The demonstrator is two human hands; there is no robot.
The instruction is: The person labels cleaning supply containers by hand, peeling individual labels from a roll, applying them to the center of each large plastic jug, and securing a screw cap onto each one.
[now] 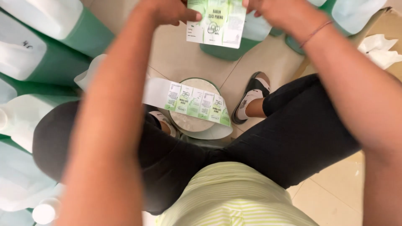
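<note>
Label (216,23), green and white, hangs at the top of the head view, and we pinch its upper corners with both hands: the left hand (167,10) grips the left corner, the right hand (278,12) the right. Below the label, between our knees, a strip of labels (197,102) curls off a roll (196,109) on the tiled floor (180,58). Left of the label lie green jugs (46,37).
</note>
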